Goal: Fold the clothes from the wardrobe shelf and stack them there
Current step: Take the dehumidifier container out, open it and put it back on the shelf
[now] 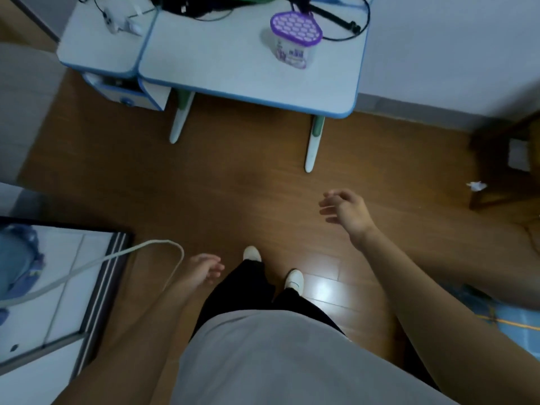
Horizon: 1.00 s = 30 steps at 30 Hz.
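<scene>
Both of your hands are empty. Your left hand [204, 270] hangs low with loosely curled fingers, well short of the desk [233, 71]. Your right hand [346, 211] is lifted closer to the desk with its fingers spread and relaxed, touching nothing.

No clothes and no wardrobe shelf show anywhere, so you cannot tell from this view where they are. By that, I'd judge the folding has either not begun or you are between garments. No folded stack is visible, and the whole job may be left to do.

Your white shoes [252, 254] stand on the wooden floor [233, 185], well on the near side of the desk. A pale cord [122, 252] loops through the air beside your left hand, farther from the desk than your feet. It could snag that arm if you turn. A dark-framed panel [99, 287] lies behind it, out past the desk's left end.

Off the desk's right end a dark chair [502, 159] stands by the wall, with a crumpled white scrap [477, 186] on it or just beside it. On the desktop sit a purple-lidded tub [295, 39] and a tangle of black cables [204, 7] at the far edge.
</scene>
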{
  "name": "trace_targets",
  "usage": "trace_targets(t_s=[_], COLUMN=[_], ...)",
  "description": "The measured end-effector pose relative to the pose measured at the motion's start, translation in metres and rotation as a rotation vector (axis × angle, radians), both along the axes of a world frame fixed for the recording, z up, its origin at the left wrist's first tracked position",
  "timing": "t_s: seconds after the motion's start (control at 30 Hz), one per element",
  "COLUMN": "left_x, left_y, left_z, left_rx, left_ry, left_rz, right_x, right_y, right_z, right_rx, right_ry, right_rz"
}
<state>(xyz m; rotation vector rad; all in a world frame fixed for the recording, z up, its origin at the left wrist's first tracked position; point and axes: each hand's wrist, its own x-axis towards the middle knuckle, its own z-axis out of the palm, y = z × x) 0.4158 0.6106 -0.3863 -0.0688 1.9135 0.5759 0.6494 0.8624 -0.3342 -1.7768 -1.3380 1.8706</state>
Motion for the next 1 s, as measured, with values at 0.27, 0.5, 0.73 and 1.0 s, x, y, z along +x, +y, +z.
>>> trace_targets(t_s=[0.27, 0.5, 0.73, 1.0], left_x=[-0.088, -0.158, -0.183, -0.186], left_y=[0.087, 0.275, 0.476, 0.573], left_z=[-0.021, 0.01, 0.053, 0.031], left_rx=[0.026, 0.256, 0.576, 0.552], left_ry=[-0.036, -0.036, 0.183, 0.325], left_rz=[0.017, -0.11, -0.285, -0.457], right_x=[-0.075, -0.078, -0.1, -0.17], right_y=[0.1, 0.113, 0.148, 0.276], right_z=[-0.003, -0.025, -0.026, -0.009], right_rx=[0.028, -0.111, -0.174, 0.023], right_ry=[-0.1, -0.345, -0.343, -0.1], right_rz=[-0.021, -0.082, -0.146, -0.122])
